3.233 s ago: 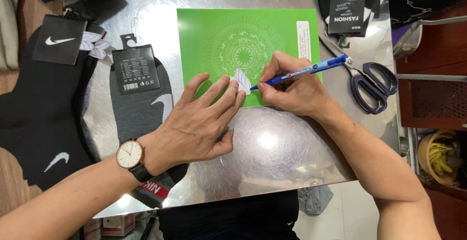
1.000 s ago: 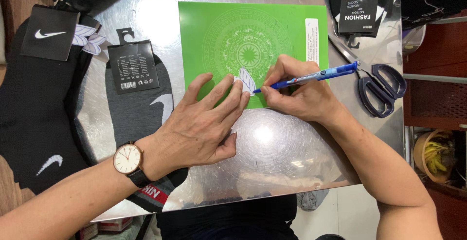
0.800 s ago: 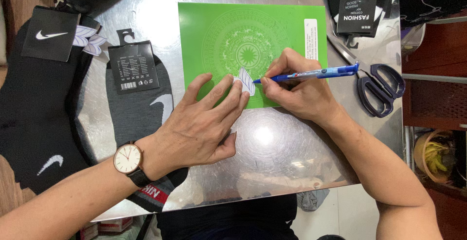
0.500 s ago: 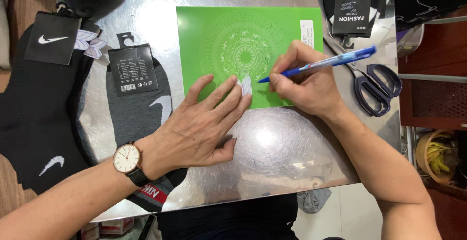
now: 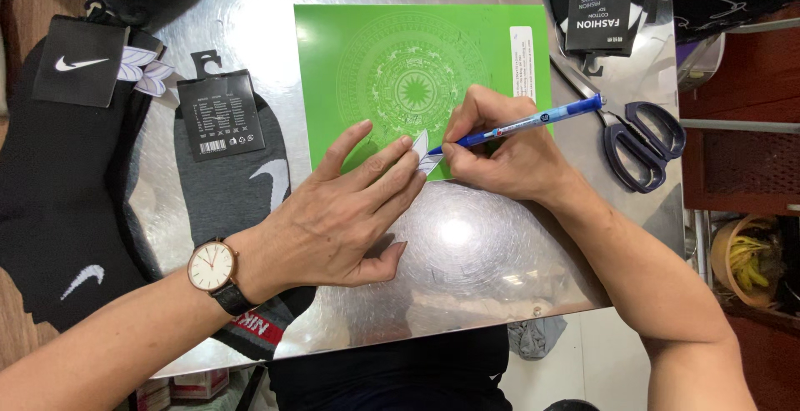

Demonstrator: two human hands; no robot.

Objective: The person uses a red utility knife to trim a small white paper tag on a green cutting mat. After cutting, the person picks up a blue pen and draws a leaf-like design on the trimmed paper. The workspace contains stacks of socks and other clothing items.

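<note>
Pinning the small white paper tag [image 5: 421,151] flat under left hand [image 5: 337,215] fingertips steadies it while the right hand [image 5: 500,152], gripping the blue ballpoint pen [image 5: 521,122], writes beside them.

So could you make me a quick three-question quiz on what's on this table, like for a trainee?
1. True or false: the right hand holds a blue pen.
2. Which is the left hand pressing down? A) scissors B) a small white slip C) a sock
3. What is on the left wrist?

Key
1. True.
2. B: the slip lies at the green sheet's lower edge; the scissors lie untouched to the right.
3. A watch.
</note>
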